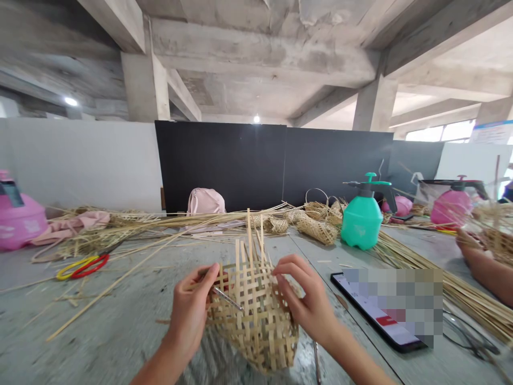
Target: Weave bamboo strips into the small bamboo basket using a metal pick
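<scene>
The half-woven bamboo basket lies tilted on the grey surface, close to the near edge and between both hands. Its open mouth faces up and away. Loose upright strips rise unevenly above its rim, so the top edge is ragged, not closed.

The left hand grips the basket's left edge, fingers clenched around the rim. A thin metal pin slants from the thumb across the weave; I cannot tell if it is pinched or only resting. The right hand grasps the basket's right wall, its bent fingers curled over the rim by the uprights.

Left of the basket the surface is mostly bare, with only stray slivers and one long strip running diagonally. Further left and back lie red and yellow rings. Just right of the basket a phone lies flat, near the right wrist. Beyond the phone, a thick bundle of strips closes off that side, and another person's arm rests at the far right. Behind the basket, past an open band of surface, lie a spread of loose strips, small woven pieces and a green spray bottle.
</scene>
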`<state>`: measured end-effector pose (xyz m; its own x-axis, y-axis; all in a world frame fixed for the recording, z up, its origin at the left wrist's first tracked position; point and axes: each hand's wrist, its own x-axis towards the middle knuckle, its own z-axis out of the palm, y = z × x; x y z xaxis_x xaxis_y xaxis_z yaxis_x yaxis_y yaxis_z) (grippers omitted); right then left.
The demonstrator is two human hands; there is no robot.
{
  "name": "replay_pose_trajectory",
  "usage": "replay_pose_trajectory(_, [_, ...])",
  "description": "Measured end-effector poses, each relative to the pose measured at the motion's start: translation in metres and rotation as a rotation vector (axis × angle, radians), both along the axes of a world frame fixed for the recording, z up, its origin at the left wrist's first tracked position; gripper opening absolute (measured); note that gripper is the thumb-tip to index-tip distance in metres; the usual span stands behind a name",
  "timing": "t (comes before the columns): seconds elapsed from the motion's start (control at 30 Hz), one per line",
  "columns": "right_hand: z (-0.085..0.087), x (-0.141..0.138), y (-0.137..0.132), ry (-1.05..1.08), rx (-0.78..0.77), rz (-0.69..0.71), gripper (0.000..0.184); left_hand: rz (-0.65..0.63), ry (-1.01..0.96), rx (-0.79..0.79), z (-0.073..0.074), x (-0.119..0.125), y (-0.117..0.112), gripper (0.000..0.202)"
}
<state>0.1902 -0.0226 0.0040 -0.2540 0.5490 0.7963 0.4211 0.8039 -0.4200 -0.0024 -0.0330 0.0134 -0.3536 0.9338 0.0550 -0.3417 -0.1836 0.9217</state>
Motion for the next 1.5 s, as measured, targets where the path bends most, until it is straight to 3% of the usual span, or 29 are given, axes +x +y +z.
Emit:
replay_pose_trajectory(0.1, [0.001, -0.008, -0.01, -0.095, -0.03, 0.052, 0.007, 0.01, 0.039, 0.013, 0.004, -0.001, -0.002, 0.023])
replay_pose_trajectory(0.27, [0.001, -0.016, -0.017, -0.223, -0.11, 0.034, 0.023, -0.019, 0.041, 0.027, 0.006, 0.001, 0.0, 0.026])
replay_pose_trajectory(0.43, [0.001, -0.014, -0.014, -0.21, -0.159, 0.034, 0.025, -0.042, 0.05, 0.05, 0.008, 0.003, 0.0, 0.024])
replay_pose_trajectory(0.87, [0.0, -0.012, -0.008, -0.229, -0.112, 0.051, 0.023, -0.079, 0.058, -0.008, 0.009, 0.001, 0.001, 0.026])
replay_pose_trajectory(1.07, [0.007, -0.016, -0.016, -0.28, -0.093, 0.02, 0.026, -0.082, 0.189, -0.036, 0.012, -0.006, 0.004, 0.03])
replay_pose_trajectory(1.3, [0.006, -0.031, -0.029, -0.352, 0.077, -0.127, 0.024, 0.003, 0.247, 0.058, 0.005, 0.002, 0.001, 0.028])
replay_pose_trajectory(1.5, [0.001, -0.04, -0.032, -0.403, 0.246, -0.201, 0.028, -0.019, 0.248, 0.088, 0.001, 0.008, 0.002, 0.025])
